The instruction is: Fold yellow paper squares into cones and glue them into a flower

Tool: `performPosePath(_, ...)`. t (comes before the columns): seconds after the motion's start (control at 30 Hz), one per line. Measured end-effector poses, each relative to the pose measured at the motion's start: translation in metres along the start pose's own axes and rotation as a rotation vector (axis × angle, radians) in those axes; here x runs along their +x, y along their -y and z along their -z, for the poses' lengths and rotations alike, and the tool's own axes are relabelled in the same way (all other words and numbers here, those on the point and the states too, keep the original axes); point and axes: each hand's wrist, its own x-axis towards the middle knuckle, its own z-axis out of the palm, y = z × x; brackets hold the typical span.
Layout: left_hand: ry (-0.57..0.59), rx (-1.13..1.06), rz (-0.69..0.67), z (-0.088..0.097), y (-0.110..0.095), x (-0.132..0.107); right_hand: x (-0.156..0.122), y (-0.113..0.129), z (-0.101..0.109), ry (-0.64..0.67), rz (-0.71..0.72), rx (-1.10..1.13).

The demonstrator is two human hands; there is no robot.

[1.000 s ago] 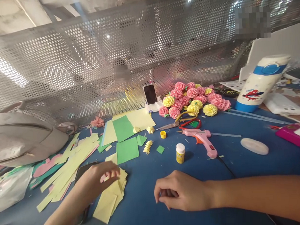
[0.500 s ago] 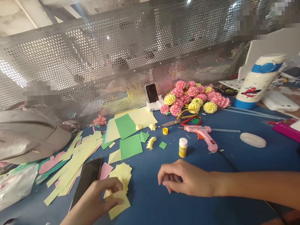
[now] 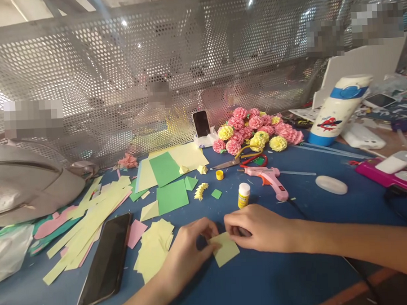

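A single camera worn on the worker's head looks forward and down over a blue bench (image 3: 263, 284), near enough to put the left hand (image 3: 190, 243) and right hand (image 3: 252, 227) in the close foreground. The wide view reaches from a grey backpack (image 3: 29, 182) at the left edge to an insulated bottle (image 3: 333, 120) at right, with a perforated metal screen (image 3: 118, 62) across the far side.

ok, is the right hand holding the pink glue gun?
No, the right hand is at the edge of a yellow paper square, while the pink glue gun lies apart on the blue table.
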Motion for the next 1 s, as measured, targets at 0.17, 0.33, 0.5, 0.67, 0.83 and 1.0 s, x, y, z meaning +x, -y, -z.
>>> performPosePath(0.17,0.005,0.168,-0.194,-0.002,0.012,-0.01,-0.009,-0.013,-0.007,-0.098,0.278,-0.265)
performPosePath(0.33,0.057,0.349,-0.503,0.003,0.011,-0.026,-0.011,-0.022,-0.012,-0.169,0.55,-0.345)
performPosePath(0.5,0.014,0.503,-0.699,0.003,0.025,-0.037,-0.013,-0.025,-0.007,-0.153,0.616,-0.342)
performPosePath(0.67,0.033,0.583,-0.74,0.001,0.037,-0.042,-0.015,-0.023,-0.002,-0.148,0.616,-0.328)
performPosePath(0.83,0.08,0.598,-0.774,0.005,0.033,-0.042,-0.014,-0.023,-0.001,-0.122,0.601,-0.293)
performPosePath(1.0,0.116,0.561,-0.75,0.006,0.032,-0.04,-0.014,-0.024,0.0,-0.092,0.585,-0.266)
